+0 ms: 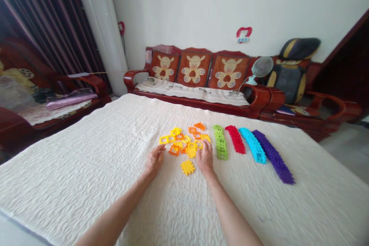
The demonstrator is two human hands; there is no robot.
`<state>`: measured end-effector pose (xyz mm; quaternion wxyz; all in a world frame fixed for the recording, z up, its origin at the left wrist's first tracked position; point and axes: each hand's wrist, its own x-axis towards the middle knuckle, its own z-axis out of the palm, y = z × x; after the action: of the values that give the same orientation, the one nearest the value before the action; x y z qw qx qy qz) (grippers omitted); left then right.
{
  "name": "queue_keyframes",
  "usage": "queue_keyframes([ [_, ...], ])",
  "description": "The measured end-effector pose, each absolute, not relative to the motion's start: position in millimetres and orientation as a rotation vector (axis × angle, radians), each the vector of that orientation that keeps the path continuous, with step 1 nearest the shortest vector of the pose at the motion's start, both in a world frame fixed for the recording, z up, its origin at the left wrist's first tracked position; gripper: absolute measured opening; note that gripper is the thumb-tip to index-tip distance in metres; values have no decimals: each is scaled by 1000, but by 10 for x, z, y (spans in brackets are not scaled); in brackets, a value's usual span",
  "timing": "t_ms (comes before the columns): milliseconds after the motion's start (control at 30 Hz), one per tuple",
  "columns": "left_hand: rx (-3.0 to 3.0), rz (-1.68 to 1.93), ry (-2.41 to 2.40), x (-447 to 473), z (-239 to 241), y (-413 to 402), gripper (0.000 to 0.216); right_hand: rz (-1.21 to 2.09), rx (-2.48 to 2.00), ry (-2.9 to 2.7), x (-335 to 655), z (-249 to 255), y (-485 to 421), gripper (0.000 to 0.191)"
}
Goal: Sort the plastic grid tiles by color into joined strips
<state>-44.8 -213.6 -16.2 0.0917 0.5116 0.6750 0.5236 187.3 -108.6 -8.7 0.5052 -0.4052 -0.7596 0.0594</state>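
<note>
A loose pile of yellow and orange interlocking plastic tiles (184, 140) lies on a cream quilted cloth (86, 169). My left hand (154, 160) rests palm down at the pile's left edge, fingers curled toward a yellow tile. My right hand (205, 157) lies at the pile's right edge, fingertips touching tiles; whether they grip one I cannot tell. A single yellow tile (187, 167) sits between my hands. To the right lie sorted rows: green (220, 142), red (235, 138), light blue (253, 145) and purple (273, 156).
A red wooden sofa (198, 80) with bear-pattern cushions stands behind the cloth, a small fan (261, 67) on its right armrest. Another wooden armchair (52, 100) is at the left, a dark curtain and a white floor air conditioner (100, 27) behind it.
</note>
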Motion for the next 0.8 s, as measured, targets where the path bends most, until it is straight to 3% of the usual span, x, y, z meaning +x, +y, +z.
queue_keyframes([
  [233, 1328, 1798, 1996, -624, -51, -2003, 34, 152, -1026, -1828, 1871, -135, -1036, 39],
  [467, 1621, 1237, 2169, -827, 305, -1357, 34, 178, -1048, -1828, 1882, -140, -1049, 40],
  [800, 1928, 1009, 1871, -995, 268, -815, 41, 192, -1103, -1864, 1895, -110, -1089, 41],
])
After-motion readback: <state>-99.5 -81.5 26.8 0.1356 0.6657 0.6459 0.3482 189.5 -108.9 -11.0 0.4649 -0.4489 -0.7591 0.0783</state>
